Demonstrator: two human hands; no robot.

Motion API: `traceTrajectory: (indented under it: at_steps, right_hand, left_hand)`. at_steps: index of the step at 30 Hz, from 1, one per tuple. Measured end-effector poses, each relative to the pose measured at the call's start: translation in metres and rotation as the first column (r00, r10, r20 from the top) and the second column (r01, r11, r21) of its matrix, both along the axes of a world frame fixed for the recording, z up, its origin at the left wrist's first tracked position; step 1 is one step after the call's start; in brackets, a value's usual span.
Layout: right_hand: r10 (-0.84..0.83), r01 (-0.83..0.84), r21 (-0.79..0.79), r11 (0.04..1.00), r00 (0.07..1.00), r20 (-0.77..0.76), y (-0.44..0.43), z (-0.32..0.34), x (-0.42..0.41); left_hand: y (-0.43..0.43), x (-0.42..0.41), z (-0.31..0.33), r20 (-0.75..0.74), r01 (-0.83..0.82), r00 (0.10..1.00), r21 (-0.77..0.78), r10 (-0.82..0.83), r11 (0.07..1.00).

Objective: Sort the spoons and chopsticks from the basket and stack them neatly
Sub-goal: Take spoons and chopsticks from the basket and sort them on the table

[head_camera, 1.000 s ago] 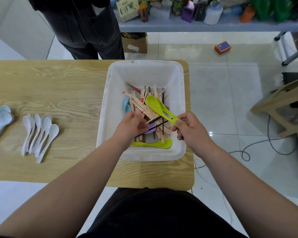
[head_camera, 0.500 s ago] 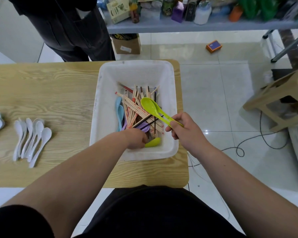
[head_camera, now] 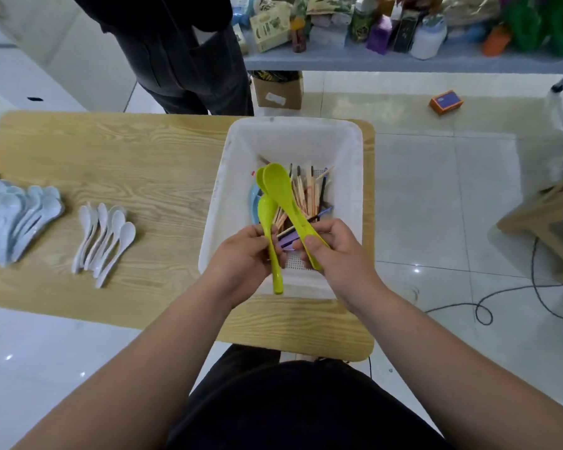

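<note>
A white basket (head_camera: 355, 177) stands on the wooden table (head_camera: 143, 164) and holds several chopsticks (head_camera: 306, 193), a blue spoon (head_camera: 253, 198) and a purple spoon (head_camera: 288, 241). My right hand (head_camera: 335, 251) grips two stacked lime-green spoons (head_camera: 278, 186) by their handles above the basket. My left hand (head_camera: 244, 254) holds a third green spoon (head_camera: 268, 228) upright beside them, bowl up. On the table to the left lie a row of white spoons (head_camera: 106, 235) and a pile of pale blue spoons (head_camera: 17, 216).
A person in dark clothes (head_camera: 182, 53) stands at the table's far side. A shelf of bottles and boxes (head_camera: 403, 30) runs behind. A wooden stool (head_camera: 546, 216) and a cable (head_camera: 501, 300) lie on the tiled floor at right, with an orange box (head_camera: 445, 101).
My left hand picked the green spoon off the basket's near end and lifted it next to the green spoons in my right hand. My right hand drew nearer, turning its spoons' bowls away from me.
</note>
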State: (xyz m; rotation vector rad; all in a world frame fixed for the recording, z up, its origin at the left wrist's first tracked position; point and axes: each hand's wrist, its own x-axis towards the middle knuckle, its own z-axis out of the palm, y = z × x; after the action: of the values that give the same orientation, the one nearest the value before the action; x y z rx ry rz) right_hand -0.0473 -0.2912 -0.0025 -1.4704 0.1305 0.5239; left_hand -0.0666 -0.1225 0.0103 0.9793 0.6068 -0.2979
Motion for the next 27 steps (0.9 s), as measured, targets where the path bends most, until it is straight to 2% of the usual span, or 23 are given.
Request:
traceTrajectory:
  at_steps: [4, 10, 16, 20, 23, 27]
  right_hand:
    - [0.116, -0.11, -0.07, 0.991, 0.99, 0.078, 0.038, 0.002, -0.012]
    - [0.168, -0.116, -0.254, 0.96, 0.967, 0.191, 0.098, 0.001, -0.024]
    - [0.199, -0.142, -0.321, 0.937, 0.968, 0.153, 0.181, 0.002, -0.038]
    - [0.185, -0.154, -0.301, 0.941, 0.98, 0.076, 0.244, -0.012, -0.049]
    - [0.152, -0.138, -0.318, 0.938, 0.988, 0.019, 0.284, -0.024, -0.056]
    - [0.145, -0.182, -0.343, 0.921, 0.981, -0.133, 0.32, -0.048, -0.072]
  left_hand:
    - [0.015, -0.013, 0.003, 0.062, -0.141, 0.989, 0.046, 0.138, 0.989]
    - [0.072, -0.03, -0.005, 0.154, -0.164, 0.977, 0.097, 0.148, 0.982]
    - [0.156, -0.048, -0.006, 0.164, -0.129, 0.981, 0.141, 0.105, 0.982]
    - [0.224, -0.058, -0.021, 0.129, -0.074, 0.99, 0.182, 0.051, 0.98]
    - [0.265, -0.062, -0.037, 0.074, -0.016, 0.997, 0.259, -0.003, 0.966]
    - [0.296, -0.072, -0.061, -0.03, 0.079, 0.997, 0.35, -0.073, 0.933]
